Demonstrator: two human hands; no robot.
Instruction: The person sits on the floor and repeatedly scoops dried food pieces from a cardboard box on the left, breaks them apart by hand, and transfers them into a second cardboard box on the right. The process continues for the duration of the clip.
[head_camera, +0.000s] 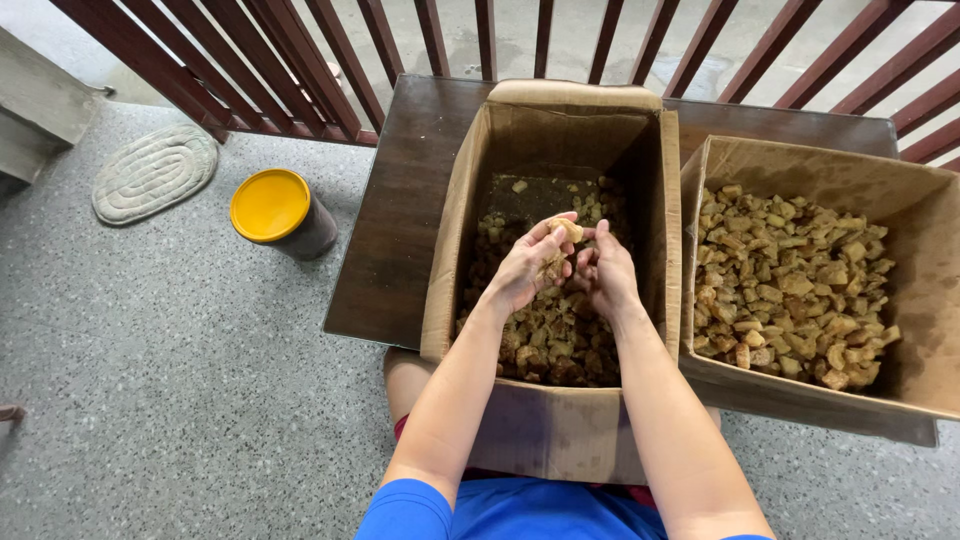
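Over one of two cardboard boxes, left hand pinching one tan chunk, right hand seemingly empty-gripped.

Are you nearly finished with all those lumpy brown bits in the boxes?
Looks about halfway. The right cardboard box already holds a heap of tan chunks. The left hand holds one pale chunk, the right hand beside it. The middle cardboard box still has many brown pieces.

Low dark wooden table on speckled floor.
I see two open cardboard boxes on it; a yellow-lidded jar and oval mat sit on the floor.
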